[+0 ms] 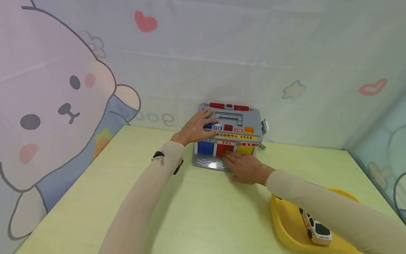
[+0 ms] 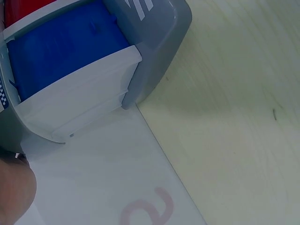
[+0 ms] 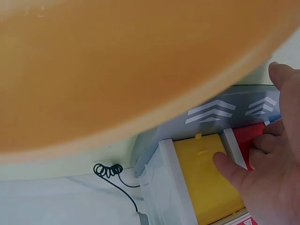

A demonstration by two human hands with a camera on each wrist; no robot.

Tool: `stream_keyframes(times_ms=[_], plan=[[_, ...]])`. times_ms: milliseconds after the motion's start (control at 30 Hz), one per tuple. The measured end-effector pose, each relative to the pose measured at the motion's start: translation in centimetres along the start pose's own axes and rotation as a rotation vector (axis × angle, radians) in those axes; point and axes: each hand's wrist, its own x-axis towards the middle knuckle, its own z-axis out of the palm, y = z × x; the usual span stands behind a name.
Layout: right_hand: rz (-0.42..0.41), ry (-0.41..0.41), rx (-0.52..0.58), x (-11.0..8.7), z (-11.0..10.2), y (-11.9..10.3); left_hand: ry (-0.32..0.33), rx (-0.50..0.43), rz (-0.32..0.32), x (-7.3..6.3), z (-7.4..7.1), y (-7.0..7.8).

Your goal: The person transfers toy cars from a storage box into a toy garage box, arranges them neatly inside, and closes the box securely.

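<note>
A grey toy emergency station [image 1: 253, 121] stands at the back of the table, with a recessed handle and coloured buttons on its roof. Three small garage doors line its front: blue [image 2: 65, 47], red [image 1: 223, 150] and yellow [image 3: 201, 173]. My left hand [image 1: 197, 126] rests with spread fingers on the roof's left front corner, by the blue button; only a bit of it shows in the left wrist view. At the front, my right hand [image 1: 244, 167] has its fingertips at the red door, its palm low over the grey ramp.
A yellow tray [image 1: 280, 229] lies near right, under my right forearm, holding a white toy car [image 1: 319, 233]. Its rim fills the top of the right wrist view. A dark coiled cord [image 3: 110, 169] hangs at the station's side. A printed cloth backdrop [image 1: 203, 77] rises behind the table.
</note>
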Motion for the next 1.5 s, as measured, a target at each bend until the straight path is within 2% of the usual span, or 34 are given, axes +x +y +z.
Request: stream_keyframes(times_ms=[233, 467, 900, 1500], plan=[[0.005, 0.006, -0.059, 0.15, 0.21, 0.03, 0.003, 0.003, -0.002, 0.13, 0.12, -0.11], [0.012, 0.022, -0.057, 0.23, 0.41, -0.01, 0.011, -0.006, -0.010, 0.11, 0.34, -0.06], [0.020, 0.037, -0.135, 0.52, 0.49, -0.33, 0.010, -0.005, -0.008, 0.02, 0.28, -0.13], [0.025, 0.035, -0.121, 0.36, 0.41, -0.44, 0.006, 0.003, -0.008, 0.07, 0.09, 0.04]])
